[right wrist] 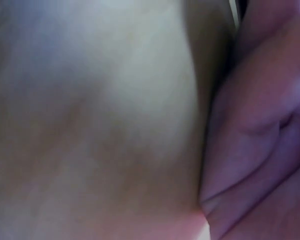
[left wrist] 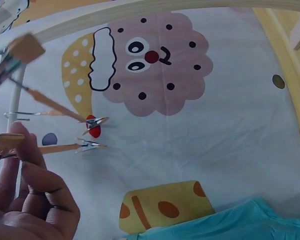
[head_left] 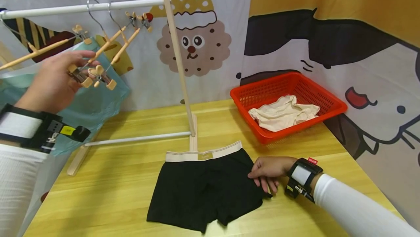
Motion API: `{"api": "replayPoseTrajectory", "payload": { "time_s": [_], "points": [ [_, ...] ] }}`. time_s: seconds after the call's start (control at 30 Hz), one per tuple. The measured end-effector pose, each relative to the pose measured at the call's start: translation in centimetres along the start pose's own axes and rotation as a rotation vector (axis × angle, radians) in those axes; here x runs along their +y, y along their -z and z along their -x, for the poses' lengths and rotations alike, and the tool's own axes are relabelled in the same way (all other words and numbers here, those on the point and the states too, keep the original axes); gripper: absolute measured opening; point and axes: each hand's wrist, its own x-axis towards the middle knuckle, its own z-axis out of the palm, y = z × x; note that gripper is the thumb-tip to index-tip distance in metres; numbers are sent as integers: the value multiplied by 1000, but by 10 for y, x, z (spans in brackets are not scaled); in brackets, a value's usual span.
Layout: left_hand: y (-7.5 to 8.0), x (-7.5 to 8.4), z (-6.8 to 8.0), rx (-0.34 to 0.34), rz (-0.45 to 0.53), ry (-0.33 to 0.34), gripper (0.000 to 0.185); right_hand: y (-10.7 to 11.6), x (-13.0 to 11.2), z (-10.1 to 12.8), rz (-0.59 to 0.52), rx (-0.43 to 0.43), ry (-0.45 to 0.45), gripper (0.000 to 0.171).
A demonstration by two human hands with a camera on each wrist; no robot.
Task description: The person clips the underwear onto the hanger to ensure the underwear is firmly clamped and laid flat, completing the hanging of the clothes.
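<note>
My left hand is raised at the left and grips the lower clip end of a wooden clip hanger that hangs from the white rail. In the left wrist view its fingers curl beside a wooden clip, with the hanger bars running to the right. Black boxer shorts with a beige waistband lie flat on the yellow table. My right hand rests on their right edge with its fingers laid flat. The right wrist view is a blur of skin.
A second wooden hanger hangs next to the first. A teal garment hangs behind my left hand. The rack's wooden post stands behind the shorts. At the back right, a red basket holds a cream garment.
</note>
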Motion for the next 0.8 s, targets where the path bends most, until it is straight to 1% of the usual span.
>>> {"api": "replayPoseTrajectory", "payload": {
  "time_s": [0.07, 0.13, 0.17, 0.3, 0.4, 0.43, 0.5, 0.57, 0.63, 0.7, 0.8],
  "points": [
    [0, 2, 2, 29, -2, -34, 21, 0, 0, -1, -1, 1, 0, 42],
    [2, 4, 4, 41, -1, -73, 21, 0, 0, -2, -1, 7, -3, 42],
    [3, 6, 7, 50, -20, -92, 21, 0, 0, -2, 1, 9, -6, 42],
    [11, 8, 22, 62, -56, -160, 24, -1, -1, -2, 17, 30, -12, 40],
    [22, 5, 35, 82, -57, -201, 26, -1, -1, -2, 29, 39, -1, 39],
    [25, 3, 40, 95, -72, -203, 26, -1, -1, -2, 31, 39, 3, 39],
    [33, -3, 50, 125, -113, -185, 27, -1, -1, -2, 35, 39, 10, 40],
    [40, -10, 61, 134, -168, -159, 28, 0, -1, -1, 36, 35, 14, 40],
    [45, -18, 71, 122, -215, -128, 30, 0, -1, -1, 31, 28, 13, 40],
    [49, -27, 81, 96, -249, -108, 31, 1, -1, -1, 30, 23, 13, 41],
    [52, -43, 95, 70, -270, -76, 32, 1, -1, -2, 26, 20, 15, 41]
  ]
}}
